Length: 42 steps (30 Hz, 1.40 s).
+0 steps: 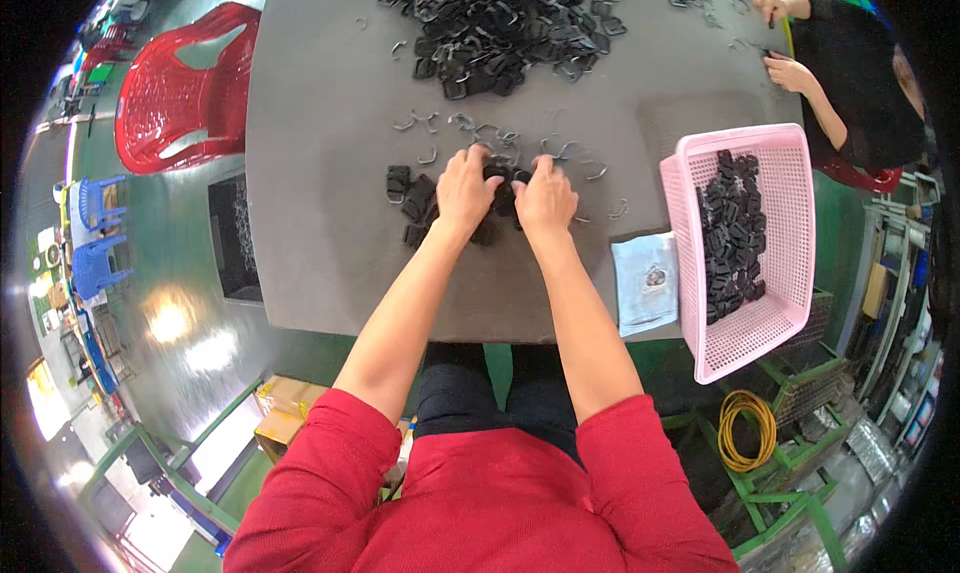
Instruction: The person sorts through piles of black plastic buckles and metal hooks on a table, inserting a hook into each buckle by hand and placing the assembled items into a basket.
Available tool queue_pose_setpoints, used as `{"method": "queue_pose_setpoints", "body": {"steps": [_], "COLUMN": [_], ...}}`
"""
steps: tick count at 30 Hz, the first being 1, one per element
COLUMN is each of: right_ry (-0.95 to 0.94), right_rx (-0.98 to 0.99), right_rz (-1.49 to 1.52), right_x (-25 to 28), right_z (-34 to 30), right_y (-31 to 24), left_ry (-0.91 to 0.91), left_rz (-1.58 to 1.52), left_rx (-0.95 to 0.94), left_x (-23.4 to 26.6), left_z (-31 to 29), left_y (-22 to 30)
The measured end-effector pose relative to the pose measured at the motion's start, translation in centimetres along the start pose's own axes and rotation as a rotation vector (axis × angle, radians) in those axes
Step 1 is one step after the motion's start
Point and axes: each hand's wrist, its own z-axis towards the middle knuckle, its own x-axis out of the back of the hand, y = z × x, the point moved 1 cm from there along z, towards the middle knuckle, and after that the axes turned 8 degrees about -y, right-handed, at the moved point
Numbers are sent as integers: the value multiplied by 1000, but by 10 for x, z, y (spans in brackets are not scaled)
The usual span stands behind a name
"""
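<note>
My left hand (464, 195) and my right hand (546, 203) are close together over the table, fingers curled in. Between them are small black plastic pieces (499, 185); each hand's thumb and fingers close on one, though the fingers partly cover them. More black plastic pieces (410, 191) lie in a loose group beside and under my left hand. Bent metal wire hooks (484, 133) are scattered just beyond my fingertips, and a few more wire hooks (596, 170) lie to the right of my right hand.
A large heap of black pieces (500, 23) covers the table's far middle. At right, a pink basket (692, 243) holds many black pieces, beside a light blue packet (645, 283). A co-worker's hands (790, 73) handle parts at far right. A red chair (185, 88) stands left.
</note>
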Motion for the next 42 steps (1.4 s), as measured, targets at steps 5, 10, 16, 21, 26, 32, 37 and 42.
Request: {"method": "queue_pose_setpoints", "body": {"steps": [5,10,16,21,26,32,37,42], "right_ry": [-289,-8,-368,-269,-197,-64,-123,-232], "right_rx": [-179,-155,-134,-270,-249,-134,-53,131], "right_rz": [348,307,1574,475,148,133,87,642], "right_x": [-11,23,64,20,-8,-4,5,19], "right_z": [33,27,-30,-34,-26,-26,-21,-5], "right_y": [17,45,76,83,47,33,39,56], "left_ry": [24,-312,-461,63,-161,-234,-366,-383], "left_rz": [-304,-1350,-1281,-121,-162,-532,-1587,-1474], "left_rx": [54,281,404,20,91,165,194,235], "left_x": [27,52,26,-7,2,59,80,51], "left_z": [12,0,-10,-32,-10,-3,-29,-30], "left_y": [-28,-53,-29,1,6,-19,-33,-49]}}
